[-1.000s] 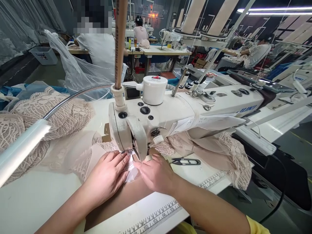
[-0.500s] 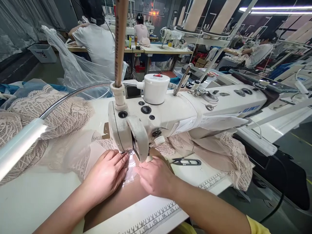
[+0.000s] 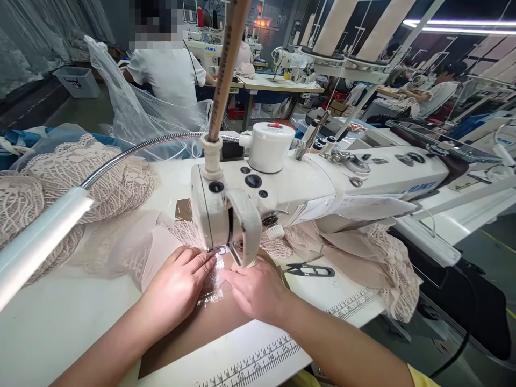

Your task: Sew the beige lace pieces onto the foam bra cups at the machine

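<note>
A white sewing machine (image 3: 282, 188) stands on the white table (image 3: 60, 322). Beige lace fabric (image 3: 161, 247) lies under its presser foot (image 3: 220, 250). My left hand (image 3: 177, 293) rests flat on the fabric just left of the foot, fingers stretched toward it. My right hand (image 3: 253, 290) presses down on the right side, fingertips at a small white label (image 3: 220, 266) in front of the needle. Both hands lie on the cloth and grip nothing.
A pile of lace pieces (image 3: 60, 183) sits at the left, with a lamp tube (image 3: 36, 242) on a flexible neck above it. Thread snips (image 3: 312, 270) lie right of my hands. More lace (image 3: 382, 269) hangs off the right edge. A person in white (image 3: 169, 70) sits ahead.
The view has shifted slightly to the left and closer. My hands have stayed at the presser foot, and the label has slid a little further under it.
</note>
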`<state>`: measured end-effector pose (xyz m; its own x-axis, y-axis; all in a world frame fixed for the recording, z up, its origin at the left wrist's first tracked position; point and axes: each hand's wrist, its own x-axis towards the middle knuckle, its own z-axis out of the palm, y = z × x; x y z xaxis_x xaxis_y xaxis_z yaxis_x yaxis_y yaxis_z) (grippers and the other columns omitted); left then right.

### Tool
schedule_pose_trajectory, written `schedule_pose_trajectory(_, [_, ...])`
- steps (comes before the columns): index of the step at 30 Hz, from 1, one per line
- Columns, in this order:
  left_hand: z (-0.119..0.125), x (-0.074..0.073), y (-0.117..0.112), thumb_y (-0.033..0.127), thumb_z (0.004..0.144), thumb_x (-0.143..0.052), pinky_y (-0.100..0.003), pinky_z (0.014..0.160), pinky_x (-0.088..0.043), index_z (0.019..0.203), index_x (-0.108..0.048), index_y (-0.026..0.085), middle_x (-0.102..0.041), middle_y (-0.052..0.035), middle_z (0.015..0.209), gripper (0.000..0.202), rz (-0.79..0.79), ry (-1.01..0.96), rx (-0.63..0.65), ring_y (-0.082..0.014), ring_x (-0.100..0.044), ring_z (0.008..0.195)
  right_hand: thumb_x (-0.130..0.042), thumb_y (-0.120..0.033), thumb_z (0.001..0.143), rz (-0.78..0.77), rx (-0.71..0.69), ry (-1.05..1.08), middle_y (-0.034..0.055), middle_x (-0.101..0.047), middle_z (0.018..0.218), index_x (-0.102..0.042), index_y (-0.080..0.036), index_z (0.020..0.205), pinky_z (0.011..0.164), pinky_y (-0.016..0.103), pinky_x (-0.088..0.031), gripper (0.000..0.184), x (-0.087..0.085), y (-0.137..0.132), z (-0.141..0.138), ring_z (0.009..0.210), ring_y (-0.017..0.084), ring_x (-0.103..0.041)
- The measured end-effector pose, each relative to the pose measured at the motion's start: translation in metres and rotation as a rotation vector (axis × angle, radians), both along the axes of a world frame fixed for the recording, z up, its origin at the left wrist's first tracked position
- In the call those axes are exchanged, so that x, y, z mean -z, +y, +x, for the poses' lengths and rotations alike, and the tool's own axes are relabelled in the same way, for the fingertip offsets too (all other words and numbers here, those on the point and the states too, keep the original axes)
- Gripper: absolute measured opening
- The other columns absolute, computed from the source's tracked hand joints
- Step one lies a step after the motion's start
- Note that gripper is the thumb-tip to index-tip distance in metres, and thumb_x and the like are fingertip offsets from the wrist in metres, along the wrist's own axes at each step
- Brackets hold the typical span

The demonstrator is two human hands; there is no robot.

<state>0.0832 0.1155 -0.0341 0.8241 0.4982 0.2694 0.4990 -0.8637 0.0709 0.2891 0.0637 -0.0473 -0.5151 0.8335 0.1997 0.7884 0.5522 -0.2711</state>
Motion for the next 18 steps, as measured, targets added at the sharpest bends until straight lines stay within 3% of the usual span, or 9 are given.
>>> schedule_pose_trajectory(3, [0.0, -0.001, 0.005, 0.007, 0.086, -0.042, -0.039, 0.073, -0.045, 0.079, -0.068, 0.016, -0.068, -0.0103, 0.083, 0.028, -0.015, 0.021, -0.039, -0.0238, -0.055, 0.077, -0.049, -0.013, 0.081, -0.037, 0.034, -0.031, 0.0056, -0.064, 0.085, -0.062, -0.018, 0.111, 0.075, 0.031, -0.04, 0.034, -0.004, 0.004, -0.004, 0.087, 0.022, -0.052])
schedule_pose_trajectory(8, [-0.003, 0.001, 0.011, 0.007, 0.086, -0.039, -0.039, 0.072, -0.045, 0.072, -0.064, 0.017, -0.063, -0.0106, 0.075, 0.031, -0.011, 0.017, -0.097, -0.0259, -0.054, 0.081, -0.048, -0.009, 0.08, -0.037, 0.093, -0.04, 0.0083, -0.064, 0.101, -0.061, -0.018, 0.114, 0.078, 0.029, -0.043, 0.037, -0.009, 0.007, -0.009, 0.09, 0.02, -0.054])
schedule_pose_trajectory(15, [-0.01, 0.006, 0.015, 0.024, 0.092, -0.044, -0.041, 0.082, -0.046, 0.086, -0.065, 0.018, -0.065, -0.0106, 0.093, 0.023, -0.06, -0.046, -0.154, -0.0265, -0.054, 0.094, -0.046, -0.011, 0.082, 0.019, 0.091, 0.029, 0.009, -0.066, 0.098, -0.062, -0.018, 0.115, 0.075, 0.03, -0.044, 0.038, -0.003, 0.008, -0.007, 0.089, 0.021, -0.056])
schedule_pose_trajectory(18, [-0.012, 0.004, 0.013, 0.033, 0.093, -0.046, -0.043, 0.085, -0.046, 0.093, -0.065, 0.018, -0.065, -0.0115, 0.099, 0.025, -0.068, -0.046, -0.207, -0.0276, -0.055, 0.099, -0.046, -0.013, 0.084, -0.014, 0.069, 0.061, 0.0069, -0.067, 0.091, -0.062, -0.018, 0.118, 0.07, 0.028, -0.043, 0.038, -0.009, 0.008, -0.002, 0.083, 0.019, -0.058])
